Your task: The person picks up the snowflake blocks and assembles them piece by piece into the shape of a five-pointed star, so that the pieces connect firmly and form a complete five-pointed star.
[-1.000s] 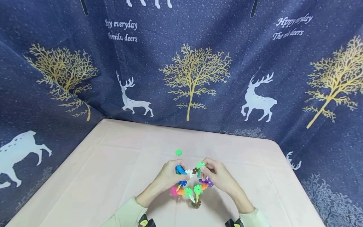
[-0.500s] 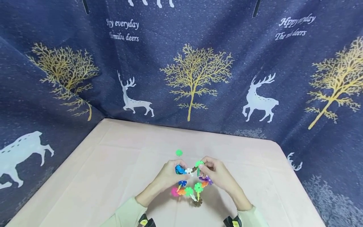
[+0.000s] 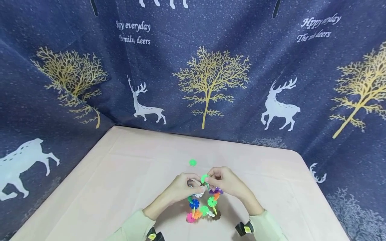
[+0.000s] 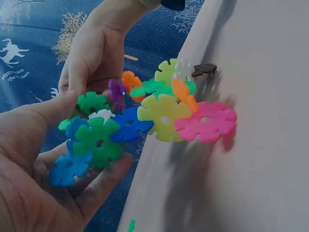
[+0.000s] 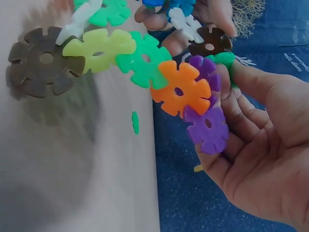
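Slotted plastic flower-shaped discs, joined edge to edge, form a loop-shaped chain between both hands. My left hand [image 3: 178, 189] holds its upper left part, with thumb and fingers about the white disc [image 3: 199, 194] and brown disc [image 5: 210, 43]. Blue discs [image 4: 70, 168] and a green disc [image 4: 98, 143] lie against its fingers. My right hand [image 3: 227, 180] pinches a bright green disc [image 3: 204, 178] beside the left fingertips. Purple discs [image 5: 208, 129] hang against the right fingers. The lower chain carries a pink disc [image 3: 191, 218], an orange disc [image 5: 179, 89] and a dark brown disc [image 5: 46, 60].
A single loose green disc [image 3: 192, 162] lies on the pale pink tablecloth [image 3: 144, 167] beyond the hands. A dark blue curtain [image 3: 169, 67] printed with deer and trees stands behind and beside the table.
The right hand has moved left with the green disc, bringing it up to the left fingertips. The left hand has turned, so the blue discs it showed are now mostly hidden; the white disc sits lower.
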`<state>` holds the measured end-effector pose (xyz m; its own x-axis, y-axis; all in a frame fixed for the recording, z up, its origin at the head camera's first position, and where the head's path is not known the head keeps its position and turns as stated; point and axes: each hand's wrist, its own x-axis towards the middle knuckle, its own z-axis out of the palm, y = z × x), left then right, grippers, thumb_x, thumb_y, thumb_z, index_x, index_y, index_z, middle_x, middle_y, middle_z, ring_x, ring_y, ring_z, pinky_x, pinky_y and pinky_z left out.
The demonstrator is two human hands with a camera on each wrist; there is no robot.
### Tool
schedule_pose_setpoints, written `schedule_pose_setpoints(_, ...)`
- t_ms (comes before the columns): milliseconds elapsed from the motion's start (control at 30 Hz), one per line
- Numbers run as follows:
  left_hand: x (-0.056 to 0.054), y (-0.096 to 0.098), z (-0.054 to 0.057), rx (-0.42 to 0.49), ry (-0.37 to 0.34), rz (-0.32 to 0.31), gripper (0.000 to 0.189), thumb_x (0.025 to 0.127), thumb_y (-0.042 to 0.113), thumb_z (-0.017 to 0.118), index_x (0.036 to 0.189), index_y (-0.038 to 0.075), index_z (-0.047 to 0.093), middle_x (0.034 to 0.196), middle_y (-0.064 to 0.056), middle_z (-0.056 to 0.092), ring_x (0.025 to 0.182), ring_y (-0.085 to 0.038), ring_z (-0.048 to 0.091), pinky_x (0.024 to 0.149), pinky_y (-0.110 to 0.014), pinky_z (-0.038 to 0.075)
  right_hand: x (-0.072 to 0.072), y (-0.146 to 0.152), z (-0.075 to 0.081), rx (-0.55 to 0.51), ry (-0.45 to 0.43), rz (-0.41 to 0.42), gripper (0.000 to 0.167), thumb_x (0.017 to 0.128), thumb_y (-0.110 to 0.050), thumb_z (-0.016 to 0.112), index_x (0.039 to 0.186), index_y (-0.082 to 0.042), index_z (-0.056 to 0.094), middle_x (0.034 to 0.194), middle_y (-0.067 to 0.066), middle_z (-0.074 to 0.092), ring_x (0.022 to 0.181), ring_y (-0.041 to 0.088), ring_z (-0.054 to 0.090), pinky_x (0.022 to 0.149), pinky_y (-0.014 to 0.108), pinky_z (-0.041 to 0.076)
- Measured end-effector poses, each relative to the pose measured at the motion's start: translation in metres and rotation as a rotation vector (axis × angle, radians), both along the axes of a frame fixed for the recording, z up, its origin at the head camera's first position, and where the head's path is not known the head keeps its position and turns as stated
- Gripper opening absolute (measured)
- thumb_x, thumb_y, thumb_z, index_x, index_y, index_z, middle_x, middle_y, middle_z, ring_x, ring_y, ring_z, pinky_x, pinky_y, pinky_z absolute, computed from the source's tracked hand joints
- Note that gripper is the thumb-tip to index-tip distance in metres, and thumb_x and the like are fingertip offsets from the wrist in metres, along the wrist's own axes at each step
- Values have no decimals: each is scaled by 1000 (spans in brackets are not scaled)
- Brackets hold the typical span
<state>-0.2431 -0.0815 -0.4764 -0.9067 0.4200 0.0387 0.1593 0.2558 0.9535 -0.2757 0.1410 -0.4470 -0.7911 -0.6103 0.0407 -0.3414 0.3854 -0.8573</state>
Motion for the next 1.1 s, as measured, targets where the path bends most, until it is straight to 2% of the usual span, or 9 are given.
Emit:
schedule_pose_setpoints(100,-1,0,0,-28,23,14,23,89,29,76,103,10,72,86,3,72,81,-13,67,77,-29,53,-4,-5,2,11,29,28,17,99,-20,65,87,-7,69,70,9,67,61,16,61,56,26,51)
schedule_pose_setpoints(267,0,0,0,-92,55,22,22,90,33,75,99,13,72,85,6,69,79,-10,65,73,-27,53,-16,-13,2,30,138,70,24,101,-23,60,83,-12,69,72,0,62,62,9,53,61,25,48)
schedule_pose_setpoints(400,3,0,0,-97,59,10,19,90,33,75,94,15,72,82,6,68,73,-9,64,69,-25,53,-29,-20,0,36,185,74,29,104,-25,56,84,-9,69,76,0,66,67,14,59,66,27,51)
schedule_pose_setpoints(500,6,-2,0,-108,57,0,19,90,33,74,94,15,71,80,6,66,71,-8,62,66,-25,52,-40,-23,-4,34,173,60,26,104,-23,55,93,-8,73,85,8,71,77,24,67,71,29,54)
schedule_pose_setpoints(633,11,-7,2,-125,58,-5,25,91,30,73,106,10,72,84,6,67,75,-8,63,69,-26,53,-54,-27,-12,24,160,30,24,102,-22,59,110,-4,73,100,14,73,89,33,69,75,29,55)
schedule_pose_setpoints(700,13,-9,3,-120,50,-5,31,91,28,73,114,9,71,87,6,68,77,-8,63,70,-26,53,-62,-30,-16,27,165,15,26,101,-20,61,116,-2,71,105,14,73,90,33,69,75,29,55)
schedule_pose_setpoints(767,14,-10,4,-107,50,-11,31,91,27,73,116,9,71,88,6,69,78,-8,64,71,-26,54,-69,-33,-22,43,169,1,27,100,-18,62,120,-1,69,104,14,73,86,33,69,74,30,55)
schedule_pose_setpoints(967,16,-12,8,-89,57,-45,14,91,28,73,94,15,69,85,6,68,77,-8,64,70,-26,53,-91,-43,-43,72,129,-28,30,96,-12,67,123,-1,68,89,12,74,75,26,69,68,33,56)
schedule_pose_setpoints(1100,17,-15,8,-81,46,-51,19,90,26,74,84,13,64,81,5,68,76,-7,64,70,-24,52,-102,-51,-56,126,125,-53,32,92,-14,73,122,-5,70,89,5,74,79,14,65,73,29,53)
